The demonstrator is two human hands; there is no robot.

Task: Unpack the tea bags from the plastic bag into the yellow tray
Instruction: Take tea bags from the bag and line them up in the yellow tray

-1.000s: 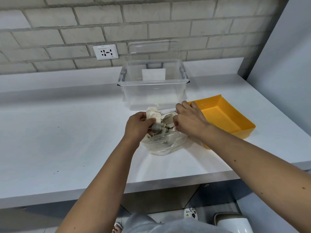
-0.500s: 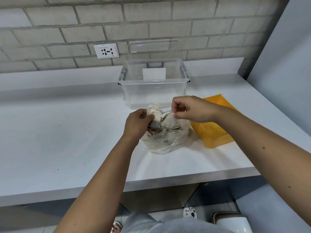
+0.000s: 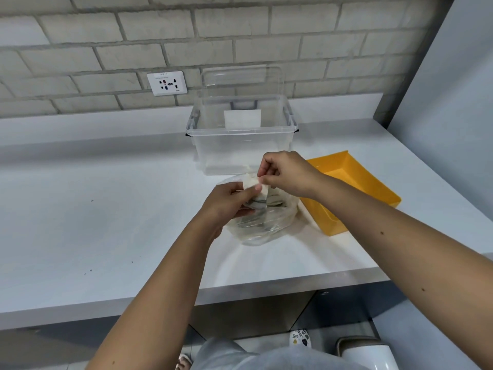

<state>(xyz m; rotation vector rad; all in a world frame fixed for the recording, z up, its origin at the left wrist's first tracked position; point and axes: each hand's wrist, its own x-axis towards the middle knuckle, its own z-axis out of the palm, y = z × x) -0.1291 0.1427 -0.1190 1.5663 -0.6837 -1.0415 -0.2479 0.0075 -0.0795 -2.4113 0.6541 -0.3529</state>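
While the left hand (image 3: 229, 201) grips the plastic bag (image 3: 262, 222) at its mouth, the right hand (image 3: 286, 173) pinches a tea bag (image 3: 257, 186) at the bag's opening. Most tea bags appear to remain inside; the yellow tray (image 3: 373, 182), just beside, shows none. Behind stands a clear bin (image 3: 241, 145) whose white label (image 3: 242, 119) bears no legible writing.
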